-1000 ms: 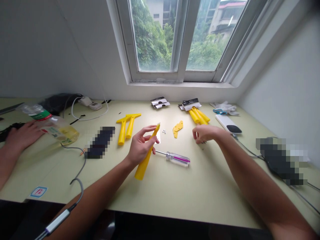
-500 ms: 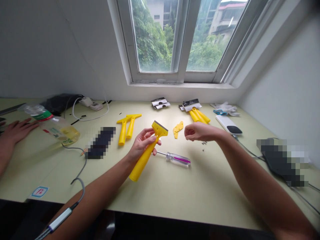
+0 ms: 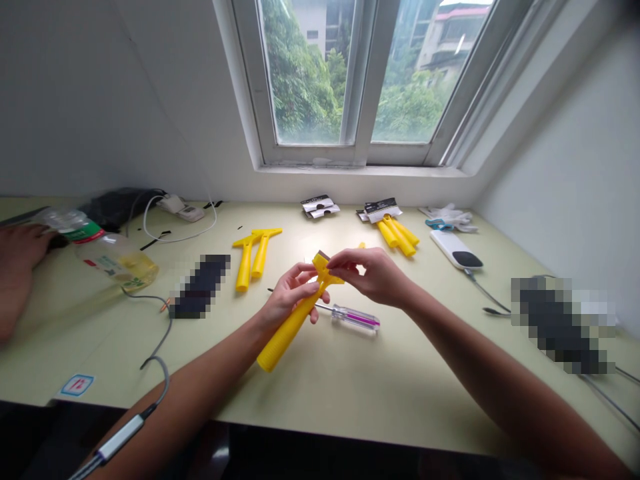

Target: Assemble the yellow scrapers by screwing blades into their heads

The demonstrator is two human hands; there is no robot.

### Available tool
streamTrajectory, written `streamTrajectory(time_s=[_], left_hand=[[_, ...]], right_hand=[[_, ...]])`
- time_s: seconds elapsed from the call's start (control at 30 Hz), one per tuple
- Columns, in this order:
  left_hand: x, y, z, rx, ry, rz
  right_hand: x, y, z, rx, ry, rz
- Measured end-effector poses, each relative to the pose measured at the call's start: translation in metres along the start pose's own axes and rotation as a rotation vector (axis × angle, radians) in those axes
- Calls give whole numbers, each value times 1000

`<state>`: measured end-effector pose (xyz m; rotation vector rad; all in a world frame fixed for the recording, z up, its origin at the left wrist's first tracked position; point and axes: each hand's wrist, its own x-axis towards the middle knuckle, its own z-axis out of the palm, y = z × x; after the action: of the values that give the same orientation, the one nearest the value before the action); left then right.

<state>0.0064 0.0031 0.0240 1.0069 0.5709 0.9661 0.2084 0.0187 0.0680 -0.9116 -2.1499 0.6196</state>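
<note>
My left hand (image 3: pixel 293 292) is wrapped round the neck of a yellow scraper (image 3: pixel 287 327), whose thick handle slants down toward me. At its wide head, a strip of dark blade (image 3: pixel 324 254) shows along the edge. The thumb and fingertips of my right hand (image 3: pixel 373 273) are pinched together against that head; whatever they hold is hidden. Beneath the scraper lies a screwdriver (image 3: pixel 356 319) with a clear and purple handle, its shaft partly behind my left fingers. Just a tip of a flat yellow piece (image 3: pixel 362 245) shows beyond my right hand.
Two yellow scraper bodies (image 3: pixel 260 255) lie to the left, near a dark phone (image 3: pixel 203 287) and a tilted bottle (image 3: pixel 120 257). Behind are black-and-white card packs (image 3: pixel 320 207) and more yellow handles (image 3: pixel 397 237). A white device (image 3: pixel 456 250) sits at right. Another person's hand (image 3: pixel 23 250) rests far left.
My right hand has moved left from beside the flat yellow pieces to the scraper head. The scraper has turned slightly in my left hand. The other person's hand has shifted left.
</note>
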Motion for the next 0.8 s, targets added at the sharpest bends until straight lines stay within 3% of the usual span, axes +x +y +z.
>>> streamTrajectory(time_s=[0.27,0.57,0.8], left_hand=[[-1,-3,-3,21,-53,12],[-2,-1,-4,117,-105,42],[0,-4,-5,109,-40,61]], right_hand=[[0,4,7,-13,72,-60],[2,5,12,35,80,33],[2,8,12,84,60,128]])
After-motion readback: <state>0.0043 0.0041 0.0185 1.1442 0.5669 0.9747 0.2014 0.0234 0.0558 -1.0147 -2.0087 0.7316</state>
